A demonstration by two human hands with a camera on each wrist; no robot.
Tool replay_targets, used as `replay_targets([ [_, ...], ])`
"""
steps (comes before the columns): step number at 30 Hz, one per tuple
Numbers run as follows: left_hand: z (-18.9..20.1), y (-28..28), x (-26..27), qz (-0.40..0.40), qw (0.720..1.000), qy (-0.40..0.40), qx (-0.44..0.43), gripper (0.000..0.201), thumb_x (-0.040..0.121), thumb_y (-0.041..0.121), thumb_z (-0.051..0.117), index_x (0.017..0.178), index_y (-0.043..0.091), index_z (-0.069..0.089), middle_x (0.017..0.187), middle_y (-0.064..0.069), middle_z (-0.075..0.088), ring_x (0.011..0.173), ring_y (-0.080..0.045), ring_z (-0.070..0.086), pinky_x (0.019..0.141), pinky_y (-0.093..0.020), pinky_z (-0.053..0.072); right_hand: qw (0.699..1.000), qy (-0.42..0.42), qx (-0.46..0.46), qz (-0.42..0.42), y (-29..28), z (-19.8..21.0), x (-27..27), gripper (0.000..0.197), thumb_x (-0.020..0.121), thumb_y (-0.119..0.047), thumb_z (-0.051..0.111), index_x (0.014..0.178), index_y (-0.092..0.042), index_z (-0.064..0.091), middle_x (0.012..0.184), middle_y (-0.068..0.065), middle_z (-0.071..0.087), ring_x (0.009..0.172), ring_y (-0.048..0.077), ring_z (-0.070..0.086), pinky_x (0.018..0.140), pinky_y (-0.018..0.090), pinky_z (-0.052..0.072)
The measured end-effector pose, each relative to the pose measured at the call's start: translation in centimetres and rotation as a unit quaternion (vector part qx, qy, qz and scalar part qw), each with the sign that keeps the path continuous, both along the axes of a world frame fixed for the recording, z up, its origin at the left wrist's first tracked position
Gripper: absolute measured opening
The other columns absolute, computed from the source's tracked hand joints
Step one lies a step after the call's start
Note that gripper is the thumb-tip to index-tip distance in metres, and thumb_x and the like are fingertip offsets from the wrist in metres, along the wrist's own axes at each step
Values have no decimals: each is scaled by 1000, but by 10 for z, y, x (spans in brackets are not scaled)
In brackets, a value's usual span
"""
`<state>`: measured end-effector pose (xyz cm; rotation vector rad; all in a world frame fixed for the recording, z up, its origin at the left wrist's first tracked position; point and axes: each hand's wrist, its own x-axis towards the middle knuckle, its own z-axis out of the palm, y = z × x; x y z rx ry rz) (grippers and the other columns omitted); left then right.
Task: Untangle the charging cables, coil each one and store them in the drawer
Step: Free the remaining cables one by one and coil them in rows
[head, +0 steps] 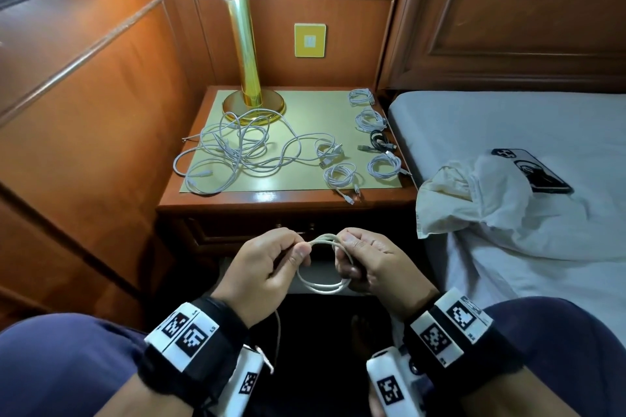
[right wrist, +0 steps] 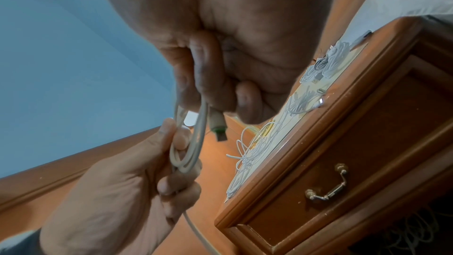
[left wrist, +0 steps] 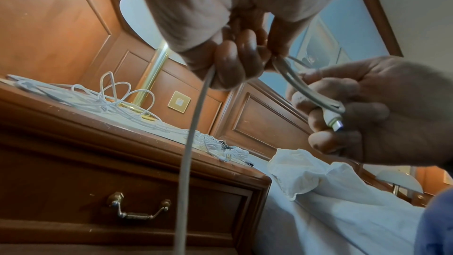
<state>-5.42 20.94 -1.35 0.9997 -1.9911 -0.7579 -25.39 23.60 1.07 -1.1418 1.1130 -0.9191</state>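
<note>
Both hands hold 1 cable above the lap: the right hand grips the coil and plug, the left hand pinches the loose run, whose tail hangs down on the left, ready to feed rightward.

Warm wood panelling lines the walls on the left and far side, with a yellow switch plate on the far wall. A lit lamp with a brass stem stands on the bench, far left. To the right lies a bed with a carved wooden headboard and rumpled white sheets.
</note>
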Motion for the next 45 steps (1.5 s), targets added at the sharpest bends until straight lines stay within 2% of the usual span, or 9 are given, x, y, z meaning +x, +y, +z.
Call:
replay_targets([
  [6,-3,-4,0,18,1000,11,21,28,99,25,52,73,20,61,69,13,55,66,-7,54,65,-17,40,999,20,-17,24,-2,-2,5,36,108,-26,35,83,-8,56,53,-4,40,44,7,27,42,16,23],
  [12,6,-11,4,49,997,51,24,10,95,19,66,93,18,76,90,8,73,90,-15,69,82,-23,52,999,-25,-18,23,-4,-3,0,42,106,-36,39,68,-20,46,56,-6,31,46,6,21,41,16,20],
  [17,7,-37,31,205,974,61,69,9,89,20,74,95,20,81,91,10,77,91,-10,70,87,-23,52,969,-187,47,-151,-16,11,-16,38,105,-39,35,73,-20,41,54,-8,27,40,5,19,42,18,18],
  [23,4,-39,39,257,966,-22,24,3,83,20,80,85,23,81,80,14,73,79,-3,67,75,-6,44,941,-190,48,-275,-22,11,-35,37,105,-40,41,74,-22,47,52,-7,31,40,8,23,51,25,25],
  [25,-2,-31,29,219,973,-73,-23,7,83,18,79,81,26,80,76,13,69,71,-4,64,70,-12,47,955,-152,-6,-255,-20,6,-29,33,106,-30,42,79,-15,53,55,-3,40,40,8,26,48,25,23],
  [28,-10,-17,14,126,984,-111,-58,9,84,24,69,82,26,77,78,13,63,70,-8,64,69,-30,54,974,43,-125,-186,-14,-6,-21,28,106,-21,45,85,-12,61,59,3,56,44,9,37,44,18,28],
  [32,-5,-5,2,7,997,-68,-41,14,88,12,69,86,23,78,83,15,65,78,-4,66,71,-28,55,923,302,-232,-52,-8,-19,-14,25,103,-29,52,81,-21,61,69,-6,67,59,10,59,57,22,44],
  [40,2,-7,5,-36,999,-4,21,9,89,18,72,85,24,78,83,9,68,78,-16,67,71,-36,53,922,290,-225,-124,-10,-23,-6,25,101,-27,55,78,-23,64,62,-13,58,56,7,53,53,16,35],
  [45,5,-3,0,-79,994,3,76,10,90,15,72,86,21,79,82,6,69,80,-17,68,75,-32,54,938,296,-174,-43,-7,-21,-5,30,102,-29,55,75,-21,66,68,-13,67,62,4,59,60,16,40],
])
